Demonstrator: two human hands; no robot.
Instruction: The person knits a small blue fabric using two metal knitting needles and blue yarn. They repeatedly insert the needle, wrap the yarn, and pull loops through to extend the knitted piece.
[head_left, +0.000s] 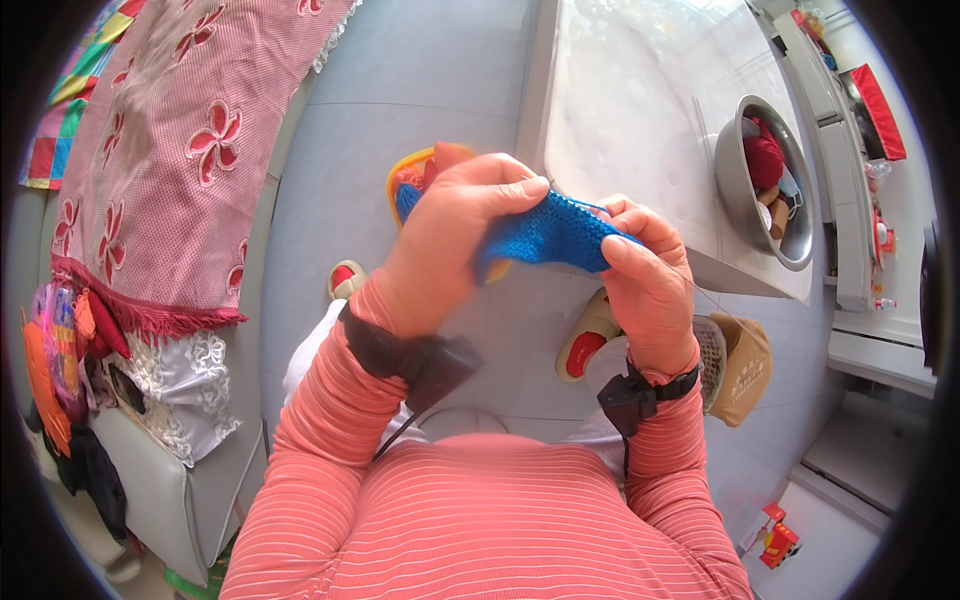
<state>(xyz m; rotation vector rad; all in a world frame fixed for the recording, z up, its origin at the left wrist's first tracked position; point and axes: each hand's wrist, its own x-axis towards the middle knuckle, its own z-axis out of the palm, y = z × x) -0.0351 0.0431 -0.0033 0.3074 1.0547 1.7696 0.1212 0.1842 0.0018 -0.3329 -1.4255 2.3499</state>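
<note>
A piece of blue knitting (551, 234) stretches between my two hands, its stitches lined up along a thin needle at the top edge. My left hand (450, 240) grips its left end, the thumb pressed near the needle. My right hand (649, 270) pinches the right end between thumb and fingers. From the right hand a thin needle or cable (712, 296) runs down to the right. Behind my left hand, a yellow-rimmed basket (391, 184) holds blue yarn (407, 199) and orange-red yarn, partly hidden. The knitting's lower left corner is blurred.
To the right, a white table (622, 90) carries a metal bowl (731, 176) with dark red yarn (763, 156) and other items. A sofa with a pink patterned cover (165, 150) stands at left. On the floor are a tan bag (742, 371) and a red box (780, 544).
</note>
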